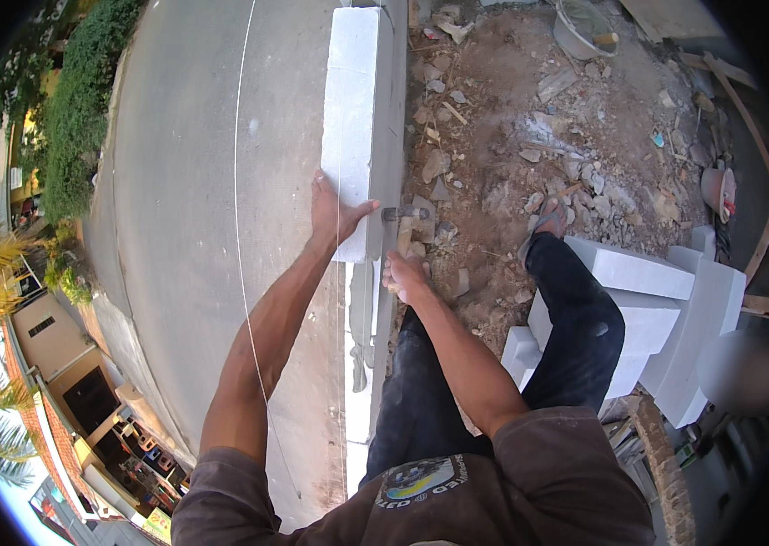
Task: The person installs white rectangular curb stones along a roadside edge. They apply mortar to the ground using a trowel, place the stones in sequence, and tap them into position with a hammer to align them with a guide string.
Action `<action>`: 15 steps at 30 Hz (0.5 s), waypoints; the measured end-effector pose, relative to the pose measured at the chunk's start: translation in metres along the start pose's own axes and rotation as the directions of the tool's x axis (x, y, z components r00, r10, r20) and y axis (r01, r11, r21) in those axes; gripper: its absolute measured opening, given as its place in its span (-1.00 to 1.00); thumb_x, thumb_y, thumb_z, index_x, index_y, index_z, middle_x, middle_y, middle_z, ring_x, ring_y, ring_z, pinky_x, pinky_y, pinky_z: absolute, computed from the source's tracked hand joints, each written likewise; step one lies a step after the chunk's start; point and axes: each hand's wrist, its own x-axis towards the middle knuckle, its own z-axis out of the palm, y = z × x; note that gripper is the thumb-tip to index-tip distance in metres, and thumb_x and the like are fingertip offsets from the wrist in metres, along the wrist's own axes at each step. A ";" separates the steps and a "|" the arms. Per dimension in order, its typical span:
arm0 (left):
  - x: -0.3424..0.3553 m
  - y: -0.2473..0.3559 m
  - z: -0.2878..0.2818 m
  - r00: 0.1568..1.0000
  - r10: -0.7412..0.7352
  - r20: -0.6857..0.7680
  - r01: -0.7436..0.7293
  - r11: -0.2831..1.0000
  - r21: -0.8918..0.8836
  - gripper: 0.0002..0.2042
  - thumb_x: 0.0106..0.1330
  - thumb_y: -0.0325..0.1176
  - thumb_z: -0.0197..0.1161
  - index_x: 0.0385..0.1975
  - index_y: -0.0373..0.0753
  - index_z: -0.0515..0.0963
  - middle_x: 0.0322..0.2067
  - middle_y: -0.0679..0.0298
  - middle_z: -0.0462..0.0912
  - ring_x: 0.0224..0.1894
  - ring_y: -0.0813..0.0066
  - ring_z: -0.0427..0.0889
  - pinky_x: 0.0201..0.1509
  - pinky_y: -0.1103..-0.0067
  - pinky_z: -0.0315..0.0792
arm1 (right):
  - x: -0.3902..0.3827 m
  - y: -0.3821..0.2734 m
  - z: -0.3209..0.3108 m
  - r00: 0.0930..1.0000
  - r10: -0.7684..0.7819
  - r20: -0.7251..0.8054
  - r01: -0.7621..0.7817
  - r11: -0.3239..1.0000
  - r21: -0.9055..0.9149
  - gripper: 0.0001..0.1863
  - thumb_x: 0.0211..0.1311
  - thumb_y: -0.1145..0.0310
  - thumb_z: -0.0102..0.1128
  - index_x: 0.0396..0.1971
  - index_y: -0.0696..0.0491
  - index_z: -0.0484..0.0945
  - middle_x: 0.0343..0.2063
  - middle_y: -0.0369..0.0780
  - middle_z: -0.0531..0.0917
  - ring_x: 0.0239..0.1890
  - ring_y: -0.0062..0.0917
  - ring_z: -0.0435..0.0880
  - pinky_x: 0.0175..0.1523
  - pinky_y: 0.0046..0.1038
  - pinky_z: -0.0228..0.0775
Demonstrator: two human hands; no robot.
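- The right hand (407, 276) is closed around the wooden handle of a hammer (405, 218), its dark head across by the block's right side; I can't tell whether metal touches block.
- The left hand (337, 211) spreads over the near end of a long white block (348, 127), fingers at the road-side edge, thumb toward the other; whether it squeezes or merely steadies, I can't tell.
- That block lies lengthwise on a narrow wall (357, 437), with grey mortar just behind its near end.
- Left of it, a pale string (236, 155) runs along the bare road (175, 136), plenty of open room on that side.
- To the right there's less room: rubble (493, 182) covers the ground, a sandalled foot (548, 218) is planted in it, and stacked white blocks (630, 268) crowd the leg.
- The bent leg hides part of that stack; the bucket (575, 32) sits up at the curved rim, and a round patch at lower right is blurred past recognising.
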 end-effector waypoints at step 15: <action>0.006 -0.007 -0.009 0.993 -0.027 0.115 0.046 0.985 -0.166 0.16 0.13 -0.03 0.57 0.41 -0.74 -0.08 0.31 -0.45 0.24 0.39 -0.24 0.32 0.47 0.24 0.27 | -0.067 -0.027 -0.103 0.843 -0.411 0.347 0.377 -0.008 -0.926 -0.62 0.30 0.31 0.24 -0.10 0.32 0.42 -0.35 0.11 0.69 -0.30 -0.01 0.74 -0.16 -0.03 0.59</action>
